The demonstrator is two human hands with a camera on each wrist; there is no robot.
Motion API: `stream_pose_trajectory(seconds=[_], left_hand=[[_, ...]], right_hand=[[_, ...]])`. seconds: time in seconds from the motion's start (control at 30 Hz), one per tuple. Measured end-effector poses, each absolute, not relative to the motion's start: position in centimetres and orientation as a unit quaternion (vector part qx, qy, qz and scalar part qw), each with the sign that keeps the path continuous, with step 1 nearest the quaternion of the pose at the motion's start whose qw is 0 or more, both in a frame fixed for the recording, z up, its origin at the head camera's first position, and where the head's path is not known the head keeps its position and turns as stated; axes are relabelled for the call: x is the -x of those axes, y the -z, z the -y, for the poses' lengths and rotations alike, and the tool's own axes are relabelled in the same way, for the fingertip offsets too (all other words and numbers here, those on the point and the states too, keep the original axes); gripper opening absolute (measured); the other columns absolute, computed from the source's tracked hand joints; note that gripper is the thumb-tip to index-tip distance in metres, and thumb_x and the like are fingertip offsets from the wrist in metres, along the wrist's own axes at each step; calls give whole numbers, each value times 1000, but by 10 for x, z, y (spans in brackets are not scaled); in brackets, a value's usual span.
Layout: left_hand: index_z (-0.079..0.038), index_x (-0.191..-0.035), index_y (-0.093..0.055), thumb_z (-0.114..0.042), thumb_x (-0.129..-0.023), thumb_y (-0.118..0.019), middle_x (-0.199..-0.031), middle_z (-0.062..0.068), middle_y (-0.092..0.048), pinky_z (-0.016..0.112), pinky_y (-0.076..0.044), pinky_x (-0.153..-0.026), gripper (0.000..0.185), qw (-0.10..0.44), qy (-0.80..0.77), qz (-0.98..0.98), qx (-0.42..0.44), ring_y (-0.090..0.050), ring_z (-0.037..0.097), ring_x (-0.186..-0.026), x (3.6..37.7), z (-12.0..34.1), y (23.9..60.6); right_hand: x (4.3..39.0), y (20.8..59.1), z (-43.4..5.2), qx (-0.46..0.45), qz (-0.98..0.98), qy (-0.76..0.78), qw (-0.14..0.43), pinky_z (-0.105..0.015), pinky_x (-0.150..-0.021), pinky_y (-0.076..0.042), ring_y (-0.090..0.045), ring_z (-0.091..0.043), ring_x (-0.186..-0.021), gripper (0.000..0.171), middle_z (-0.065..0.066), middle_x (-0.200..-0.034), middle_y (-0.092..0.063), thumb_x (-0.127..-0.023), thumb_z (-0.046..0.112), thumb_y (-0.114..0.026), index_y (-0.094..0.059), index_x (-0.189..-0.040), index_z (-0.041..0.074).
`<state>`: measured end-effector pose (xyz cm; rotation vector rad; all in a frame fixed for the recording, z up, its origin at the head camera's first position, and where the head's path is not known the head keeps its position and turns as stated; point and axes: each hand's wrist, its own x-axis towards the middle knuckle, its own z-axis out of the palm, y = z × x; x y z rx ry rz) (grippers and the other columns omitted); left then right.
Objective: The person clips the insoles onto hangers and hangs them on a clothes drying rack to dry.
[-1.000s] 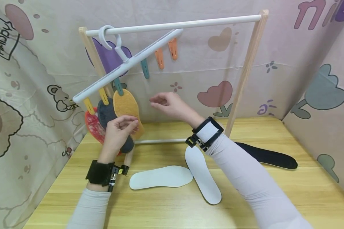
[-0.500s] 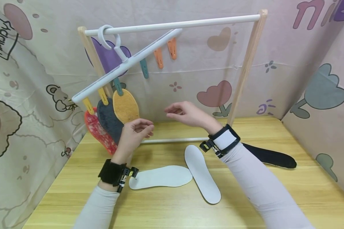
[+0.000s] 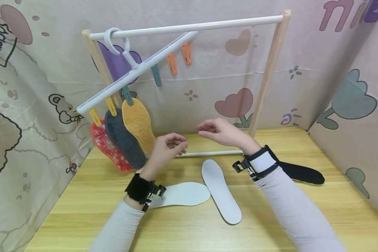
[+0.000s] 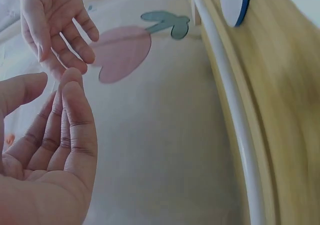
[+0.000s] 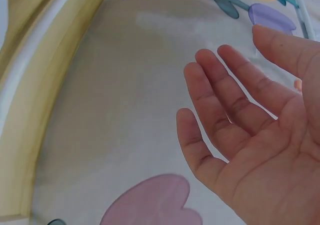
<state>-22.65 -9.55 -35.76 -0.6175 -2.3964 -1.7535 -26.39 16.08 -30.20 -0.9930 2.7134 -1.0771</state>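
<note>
My left hand [image 3: 167,150] is in the air just right of the yellow insole [image 3: 139,122], its fingers loosely bent around nothing. Further right my right hand [image 3: 225,132], also holding nothing, hovers with relaxed fingers above the rack's lower bar. The yellow insole hangs from a teal clothespin [image 3: 127,95] on a tilted white hanger [image 3: 138,71]. Beside it a dark grey insole [image 3: 123,138] and a red patterned insole [image 3: 108,145] hang from yellow clothespins [image 3: 111,106]. Two white insoles lie on the table, one sideways [image 3: 186,194], one slanted [image 3: 222,192].
The hanger hooks on the top bar [image 3: 189,28] of a wooden rack with posts [image 3: 271,70] at both sides. Orange clothespins [image 3: 186,53] and a teal one [image 3: 156,75] dangle from its raised end. A black insole [image 3: 303,173] lies at the right, partly behind the right wrist.
Both hands have moved right and down, away from the hanging insoles. The left hand has come off the yellow insole, which now shows more fully along with the grey one.
</note>
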Motion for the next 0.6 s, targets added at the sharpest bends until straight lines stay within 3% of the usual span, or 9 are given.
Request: stream_pose_trajectory(seconds=[0.2,0.43,0.6], left_hand=[[2,-112,-76,-11,-99,-78,-100,24,-79,38,-68,-75,18,32,582,784,214,-78,44,-86,226,73,363],[0,-112,-76,-13,-99,-78,-96,14,-80,28,-65,-71,19,14,570,792,219,-77,41,-84,225,50,368],[0,-112,-76,-13,-99,-78,-94,12,-80,38,-67,-75,19,-8,566,792,228,-78,33,-80,223,37,369]], right_hand=[[261,312,-179,305,-886,347,28,-52,-107,-57,-73,-27,-120,35,-11,-130,-77,-110,24,-63,-69,-139,7],[256,320,-200,296,-891,345,14,-51,-105,-59,-73,-29,-121,35,-12,-130,-77,-110,25,-63,-69,-138,6],[252,327,-216,280,-897,342,9,-52,-106,-58,-72,-30,-120,34,-13,-129,-77,-110,24,-63,-70,-137,4]])
